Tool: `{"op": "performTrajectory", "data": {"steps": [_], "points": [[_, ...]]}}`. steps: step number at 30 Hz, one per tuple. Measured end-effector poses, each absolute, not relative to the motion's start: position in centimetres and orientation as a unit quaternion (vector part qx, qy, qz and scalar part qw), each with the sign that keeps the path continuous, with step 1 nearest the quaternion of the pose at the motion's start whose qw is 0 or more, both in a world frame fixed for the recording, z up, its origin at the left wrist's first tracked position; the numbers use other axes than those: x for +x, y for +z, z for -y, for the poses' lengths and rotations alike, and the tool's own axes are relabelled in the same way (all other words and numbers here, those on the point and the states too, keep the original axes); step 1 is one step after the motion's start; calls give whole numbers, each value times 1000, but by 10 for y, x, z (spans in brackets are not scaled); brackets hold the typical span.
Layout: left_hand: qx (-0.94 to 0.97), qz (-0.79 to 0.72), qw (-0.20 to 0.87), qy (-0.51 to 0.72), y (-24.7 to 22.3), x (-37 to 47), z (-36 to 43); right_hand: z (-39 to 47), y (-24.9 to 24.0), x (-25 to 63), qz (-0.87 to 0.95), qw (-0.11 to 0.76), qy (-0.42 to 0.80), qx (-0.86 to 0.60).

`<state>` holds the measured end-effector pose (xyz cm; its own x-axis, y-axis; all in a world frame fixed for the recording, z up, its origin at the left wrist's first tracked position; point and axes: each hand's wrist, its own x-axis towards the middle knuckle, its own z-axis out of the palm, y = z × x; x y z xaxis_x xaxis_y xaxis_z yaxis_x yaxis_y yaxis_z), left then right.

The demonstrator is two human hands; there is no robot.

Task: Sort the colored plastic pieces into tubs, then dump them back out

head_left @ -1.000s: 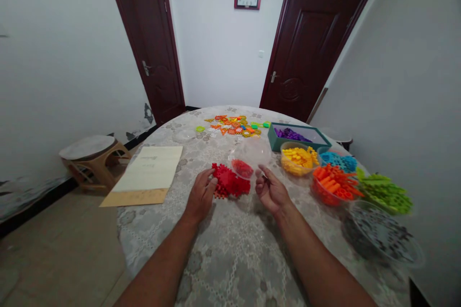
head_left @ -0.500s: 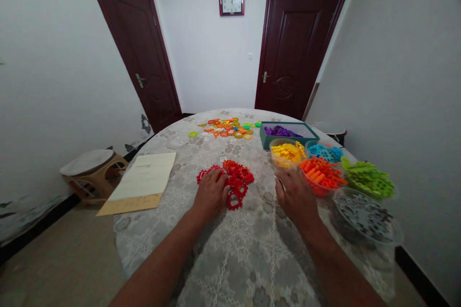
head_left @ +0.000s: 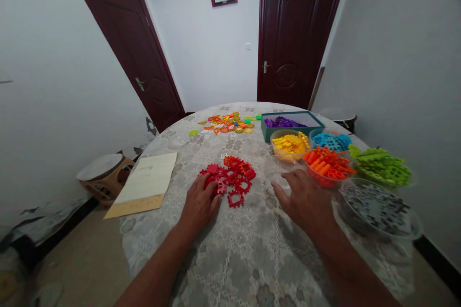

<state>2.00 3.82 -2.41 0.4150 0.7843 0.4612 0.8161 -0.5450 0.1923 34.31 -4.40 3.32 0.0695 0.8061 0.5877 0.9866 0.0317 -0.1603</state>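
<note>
Shifted left, the left hand (head_left: 198,202) hides some red pieces (head_left: 236,177).

Bare left grip (head_left: 198,201) bent, bare right grip (head_left: 306,196) spread

Both grips are lowered, backs facing up, well apart from each other. At the left grip, the fingers (head_left: 201,186) bend forward and down, and the left thumb (head_left: 215,204) lies on the side facing the right grip; whether they pinch anything is hard to tell. At the right grip, the right thumb (head_left: 280,193) points forward and toward the left grip, with a gap between it and the forefinger (head_left: 291,177). Behind each grip, the left wrist (head_left: 183,228) and right wrist (head_left: 326,225) lead into the bare left forearm (head_left: 156,264) and bare right forearm (head_left: 351,259), which slant outward toward the body.
</note>
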Motion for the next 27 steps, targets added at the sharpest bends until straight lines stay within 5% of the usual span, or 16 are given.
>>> {"op": "performTrajectory", "data": {"steps": [9, 17, 27], "points": [[-890, 394, -27, -226, -10, 38, 15, 43, 39, 325, 697, 321, -126, -629], [-877, 365, -123, -287, -10, 58, -29, 42, 36, 317, 717, 334, -101, -604], [-907, 413, -26, -80, -8, 97, -115, 38, 32, 318, 731, 301, -74, -608]]}}
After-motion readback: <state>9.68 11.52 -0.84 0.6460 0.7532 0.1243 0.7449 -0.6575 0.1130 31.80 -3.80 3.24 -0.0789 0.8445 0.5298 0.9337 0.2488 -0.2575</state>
